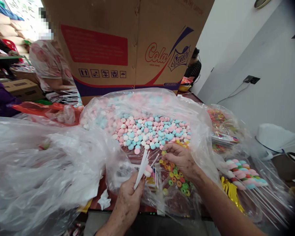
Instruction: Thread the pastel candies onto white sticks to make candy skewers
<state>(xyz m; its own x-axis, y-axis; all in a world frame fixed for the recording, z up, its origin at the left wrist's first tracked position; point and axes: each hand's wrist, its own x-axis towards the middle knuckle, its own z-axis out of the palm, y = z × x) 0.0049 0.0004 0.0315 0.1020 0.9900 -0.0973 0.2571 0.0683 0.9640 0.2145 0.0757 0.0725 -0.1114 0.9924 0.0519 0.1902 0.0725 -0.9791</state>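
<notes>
My left hand [130, 195], low in the middle, is closed round several white sticks [142, 168] that point up. One stick slants right and has pink and white candy pieces [147, 170] low on it. My right hand [178, 157] has thumb and forefinger pinched over the ring candies, at a small yellow-green ring [164, 152]. Loose ring candies [178, 180] in green, yellow and orange lie below that hand. Behind both hands, pink, blue and white round candies [147, 131] spill from a clear plastic bag [142, 101].
A large cardboard box [135, 46] stands behind the candies. Crumpled clear plastic [46, 164] covers the left side. Finished candy sticks [245, 173] and gold ties [232, 195] lie at right. One person [49, 64] is at the back left, another [195, 67] behind the box.
</notes>
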